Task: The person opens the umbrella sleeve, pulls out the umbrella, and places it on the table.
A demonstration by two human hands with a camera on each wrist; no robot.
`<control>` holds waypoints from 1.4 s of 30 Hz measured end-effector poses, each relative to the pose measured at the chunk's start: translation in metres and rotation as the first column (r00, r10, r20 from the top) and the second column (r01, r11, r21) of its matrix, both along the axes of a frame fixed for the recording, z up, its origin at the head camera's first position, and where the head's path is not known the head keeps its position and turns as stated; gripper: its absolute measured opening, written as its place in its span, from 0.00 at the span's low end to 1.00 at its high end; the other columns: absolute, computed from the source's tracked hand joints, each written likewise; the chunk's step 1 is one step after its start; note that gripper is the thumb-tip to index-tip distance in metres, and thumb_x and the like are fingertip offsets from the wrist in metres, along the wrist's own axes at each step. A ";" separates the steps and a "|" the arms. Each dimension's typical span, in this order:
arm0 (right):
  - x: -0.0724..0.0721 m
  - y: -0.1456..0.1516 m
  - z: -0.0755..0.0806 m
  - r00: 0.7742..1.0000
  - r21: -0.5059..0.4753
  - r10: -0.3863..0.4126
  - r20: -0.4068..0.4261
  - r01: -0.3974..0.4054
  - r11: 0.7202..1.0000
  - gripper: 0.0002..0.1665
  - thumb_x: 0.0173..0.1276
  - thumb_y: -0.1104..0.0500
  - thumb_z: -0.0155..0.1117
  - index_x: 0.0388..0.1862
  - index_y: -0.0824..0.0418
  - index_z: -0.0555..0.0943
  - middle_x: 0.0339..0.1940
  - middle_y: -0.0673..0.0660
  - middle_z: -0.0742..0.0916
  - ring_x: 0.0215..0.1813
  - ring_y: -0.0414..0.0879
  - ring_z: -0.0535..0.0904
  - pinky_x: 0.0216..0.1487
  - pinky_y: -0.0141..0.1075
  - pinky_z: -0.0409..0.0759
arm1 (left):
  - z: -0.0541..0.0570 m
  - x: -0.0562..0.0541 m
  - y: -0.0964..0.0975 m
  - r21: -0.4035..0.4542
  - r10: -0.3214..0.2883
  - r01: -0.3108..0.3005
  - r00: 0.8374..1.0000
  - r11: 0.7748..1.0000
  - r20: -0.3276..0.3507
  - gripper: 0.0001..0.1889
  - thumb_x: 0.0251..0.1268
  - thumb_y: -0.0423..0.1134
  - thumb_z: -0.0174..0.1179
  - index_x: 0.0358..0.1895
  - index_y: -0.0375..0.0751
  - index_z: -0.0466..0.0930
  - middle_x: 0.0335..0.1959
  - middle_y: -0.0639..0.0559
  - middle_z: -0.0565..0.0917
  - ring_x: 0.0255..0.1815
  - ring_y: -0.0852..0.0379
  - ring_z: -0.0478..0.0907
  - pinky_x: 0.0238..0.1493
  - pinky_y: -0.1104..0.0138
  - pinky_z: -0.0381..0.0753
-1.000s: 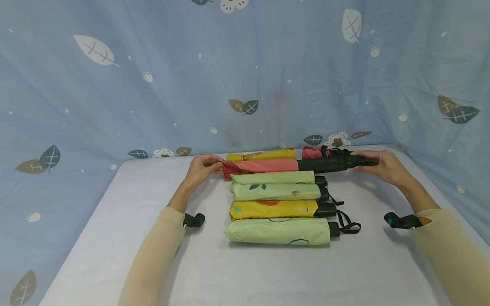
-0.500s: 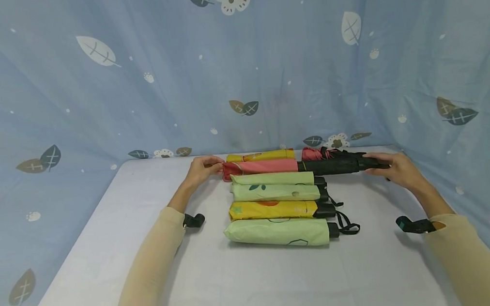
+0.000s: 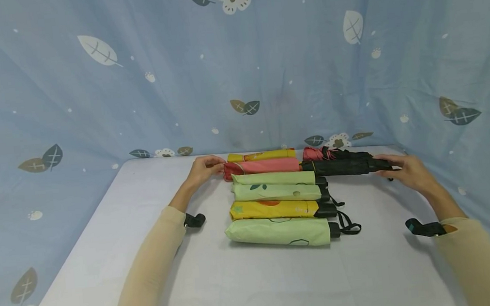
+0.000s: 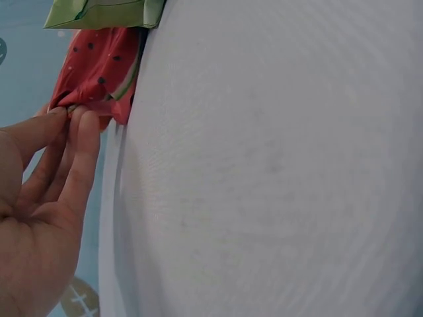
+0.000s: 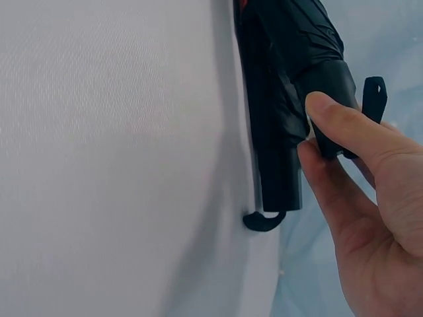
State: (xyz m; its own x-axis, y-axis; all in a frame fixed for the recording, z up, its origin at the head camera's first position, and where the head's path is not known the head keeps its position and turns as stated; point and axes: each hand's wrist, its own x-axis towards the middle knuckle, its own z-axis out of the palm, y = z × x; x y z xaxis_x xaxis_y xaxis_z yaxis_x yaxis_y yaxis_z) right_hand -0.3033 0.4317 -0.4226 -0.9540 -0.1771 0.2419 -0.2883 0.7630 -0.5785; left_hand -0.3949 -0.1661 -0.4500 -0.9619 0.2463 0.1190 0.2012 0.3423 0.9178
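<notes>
My left hand (image 3: 203, 170) pinches the closed end of a red watermelon-patterned umbrella sleeve (image 3: 265, 166), seeds showing in the left wrist view. Out of the sleeve's other end a folded black umbrella (image 3: 338, 167) sticks far to the right. My right hand (image 3: 406, 170) grips its handle (image 5: 330, 86) between thumb and fingers. Behind it lie another folded dark umbrella with a bunched red cloth (image 3: 312, 154) and a yellow sleeve (image 3: 262, 155). In the right wrist view, a second black handle (image 5: 281, 181) with a strap sits beside the held one.
In front lie several folded umbrellas in sleeves: light green (image 3: 273, 178), green with leaves (image 3: 274, 191), yellow (image 3: 272, 209) and green nearest me (image 3: 278, 232). Black wrist loops (image 3: 350, 229) hang off their right ends. A blue curtain (image 3: 237, 66) rises behind the white table (image 3: 261, 287).
My right hand has moved right and slightly toward me, drawing more of the black umbrella out of the red sleeve. The left hand has stayed on the sleeve's end.
</notes>
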 end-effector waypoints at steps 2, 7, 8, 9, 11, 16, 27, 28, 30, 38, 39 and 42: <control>0.001 0.002 0.000 1.000 -0.003 -0.003 0.001 0.003 1.000 0.28 0.64 0.55 0.72 0.64 0.55 0.79 0.64 0.68 0.80 0.49 0.09 0.64 0.31 0.23 0.72 | -0.001 -0.001 0.000 -0.005 -0.002 0.002 1.000 1.000 0.006 0.11 0.68 0.38 0.62 0.49 0.37 0.85 0.44 0.35 0.87 0.42 0.44 0.87 0.47 0.54 0.87; 0.003 0.007 0.000 1.000 -0.008 -0.004 -0.020 0.004 1.000 0.28 0.61 0.57 0.74 0.62 0.56 0.81 0.61 0.58 0.83 0.48 0.09 0.67 0.29 0.24 0.72 | 0.006 0.004 -0.001 0.011 -0.023 0.022 0.999 1.000 0.028 0.13 0.69 0.36 0.61 0.51 0.32 0.83 0.46 0.29 0.85 0.47 0.35 0.84 0.51 0.48 0.84; 0.003 0.009 0.000 1.000 -0.005 -0.008 -0.022 0.008 1.000 0.28 0.61 0.57 0.74 0.61 0.56 0.81 0.61 0.56 0.84 0.48 0.09 0.67 0.29 0.25 0.71 | 0.009 0.006 -0.001 0.016 -0.027 0.027 0.999 1.000 0.035 0.13 0.69 0.35 0.61 0.52 0.30 0.82 0.46 0.29 0.85 0.47 0.34 0.83 0.52 0.47 0.83; 0.004 0.010 0.000 1.000 -0.005 -0.009 -0.025 0.009 1.000 0.28 0.60 0.57 0.74 0.61 0.57 0.81 0.61 0.55 0.84 0.47 0.09 0.67 0.26 0.28 0.69 | 0.011 0.007 -0.001 0.022 -0.030 0.029 0.999 0.999 0.043 0.13 0.69 0.34 0.60 0.52 0.29 0.82 0.47 0.28 0.84 0.48 0.33 0.83 0.53 0.46 0.83; 0.005 0.012 -0.001 1.000 -0.006 -0.006 -0.026 0.006 1.000 0.28 0.60 0.57 0.74 0.61 0.57 0.81 0.61 0.55 0.84 0.47 0.09 0.67 0.25 0.29 0.68 | 0.013 0.008 -0.002 0.029 -0.031 0.029 0.998 0.999 0.056 0.13 0.70 0.32 0.59 0.52 0.28 0.81 0.47 0.27 0.84 0.49 0.31 0.82 0.54 0.44 0.82; 0.008 0.015 0.000 1.000 -0.012 -0.023 -0.009 0.023 1.000 0.28 0.61 0.56 0.74 0.61 0.55 0.81 0.60 0.51 0.85 0.48 0.10 0.67 0.28 0.24 0.71 | 0.001 0.001 -0.005 0.032 -0.019 0.018 0.999 0.999 0.037 0.13 0.69 0.35 0.60 0.52 0.32 0.83 0.46 0.30 0.85 0.47 0.34 0.83 0.52 0.48 0.84; 0.010 0.016 -0.001 0.998 0.046 -0.068 0.008 0.068 0.997 0.28 0.60 0.52 0.75 0.59 0.56 0.82 0.62 0.61 0.82 0.49 0.19 0.72 0.36 0.15 0.70 | -0.001 0.001 -0.004 0.049 -0.020 0.020 1.000 0.999 0.006 0.12 0.69 0.36 0.62 0.49 0.34 0.84 0.42 0.35 0.87 0.39 0.49 0.87 0.44 0.58 0.88; 0.010 0.017 -0.002 0.998 0.050 -0.063 0.004 0.063 0.997 0.28 0.60 0.52 0.75 0.59 0.56 0.82 0.63 0.65 0.81 0.51 0.26 0.77 0.35 0.15 0.70 | -0.001 0.001 -0.004 0.050 -0.022 0.022 1.000 0.999 0.006 0.12 0.69 0.37 0.61 0.50 0.34 0.84 0.43 0.35 0.87 0.40 0.47 0.87 0.44 0.58 0.88; 0.011 0.020 -0.003 0.998 0.055 -0.056 -0.008 0.056 0.997 0.29 0.60 0.53 0.75 0.59 0.58 0.81 0.62 0.71 0.80 0.52 0.43 0.83 0.35 0.14 0.69 | 0.000 0.001 -0.003 0.052 -0.021 0.021 1.000 0.998 0.006 0.12 0.69 0.37 0.61 0.50 0.34 0.84 0.43 0.35 0.87 0.42 0.43 0.86 0.44 0.58 0.88; 0.013 0.027 -0.010 0.996 0.087 -0.067 0.061 0.061 0.994 0.32 0.61 0.49 0.74 0.62 0.59 0.79 0.64 0.74 0.77 0.54 0.45 0.83 0.33 0.17 0.70 | 0.001 0.001 -0.002 0.063 -0.020 0.020 1.000 0.998 -0.001 0.13 0.68 0.36 0.62 0.51 0.34 0.83 0.47 0.35 0.85 0.45 0.40 0.85 0.46 0.56 0.87; 0.013 0.028 -0.011 0.995 0.094 -0.065 0.072 0.058 0.994 0.32 0.61 0.49 0.74 0.62 0.59 0.79 0.65 0.74 0.77 0.56 0.55 0.82 0.34 0.16 0.70 | 0.001 0.001 -0.002 0.063 -0.018 0.018 1.000 0.998 0.001 0.13 0.68 0.36 0.62 0.52 0.34 0.83 0.48 0.35 0.85 0.45 0.41 0.86 0.47 0.56 0.87; 0.012 0.028 -0.014 0.996 0.116 -0.061 0.067 0.053 0.992 0.32 0.61 0.50 0.74 0.61 0.62 0.79 0.64 0.75 0.76 0.60 0.75 0.74 0.36 0.18 0.70 | 0.003 0.002 -0.003 0.047 -0.010 0.009 1.000 0.999 0.015 0.16 0.67 0.38 0.64 0.54 0.34 0.82 0.51 0.35 0.84 0.46 0.45 0.86 0.48 0.57 0.87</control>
